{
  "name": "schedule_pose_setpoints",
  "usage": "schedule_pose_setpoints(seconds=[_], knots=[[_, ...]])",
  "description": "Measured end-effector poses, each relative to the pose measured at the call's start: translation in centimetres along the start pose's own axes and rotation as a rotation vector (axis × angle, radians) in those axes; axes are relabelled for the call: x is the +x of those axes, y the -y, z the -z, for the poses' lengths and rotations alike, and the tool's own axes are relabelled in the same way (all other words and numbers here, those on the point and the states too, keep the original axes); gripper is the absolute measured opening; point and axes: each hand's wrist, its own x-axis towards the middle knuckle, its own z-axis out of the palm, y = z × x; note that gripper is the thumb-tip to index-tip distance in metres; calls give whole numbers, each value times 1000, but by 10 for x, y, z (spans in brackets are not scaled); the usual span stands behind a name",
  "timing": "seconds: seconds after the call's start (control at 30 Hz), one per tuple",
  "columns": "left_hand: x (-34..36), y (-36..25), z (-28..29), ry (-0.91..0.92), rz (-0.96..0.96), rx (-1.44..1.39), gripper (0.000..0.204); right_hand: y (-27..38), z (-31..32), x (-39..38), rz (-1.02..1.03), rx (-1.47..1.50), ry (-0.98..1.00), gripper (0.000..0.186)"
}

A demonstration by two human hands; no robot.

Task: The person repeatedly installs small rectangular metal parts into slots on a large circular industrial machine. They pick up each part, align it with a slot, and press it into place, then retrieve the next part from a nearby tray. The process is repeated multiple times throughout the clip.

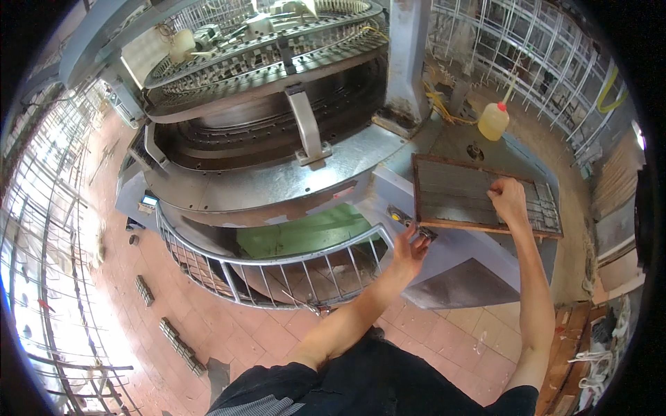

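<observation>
The framed tray (pixel 465 227) of thin grey strips (pixel 454 186) lies at three o'clock. The hands are apart: left hand (pixel 411 251) loosely spread by its eight-o'clock corner, right hand (pixel 510 200) bent over the strips, grip unclear. Steadying the frame while fingering lightly should help.

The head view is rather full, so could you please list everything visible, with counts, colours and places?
Circular machine: 1, grey metal, upper middle
Tray: 1, brown-rimmed, on the machine's right side
Thin strips: count unclear, grey, inside the tray
Bottle: 1, yellowish with red cap, beyond the tray
Railing: 1, grey, before the machine
Panel: 1, green, behind the railing
Screen: 1, lit, left of the railing
Segmented blocks: 2 groups, grey-green, floor at left
Floor tiles: many, reddish, below
Shirt: 1, black, lower edge
Hands: 2, bare; left hand at the tray's near-left corner, right hand over the tray
</observation>
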Motion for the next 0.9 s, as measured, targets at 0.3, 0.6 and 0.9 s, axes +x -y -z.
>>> schedule_pose_setpoints(seconds=[0.3,0.6,0.9], knots=[[-25,8,7,107,38,290,30,-1,0,-1,62,-49,52,12],[-108,-14,-23,580,239,679,19,3,3,-5,91,-63,14,13],[-134,-55,-73,729,53,752,15,4,6,0,75,-79,21,15]])
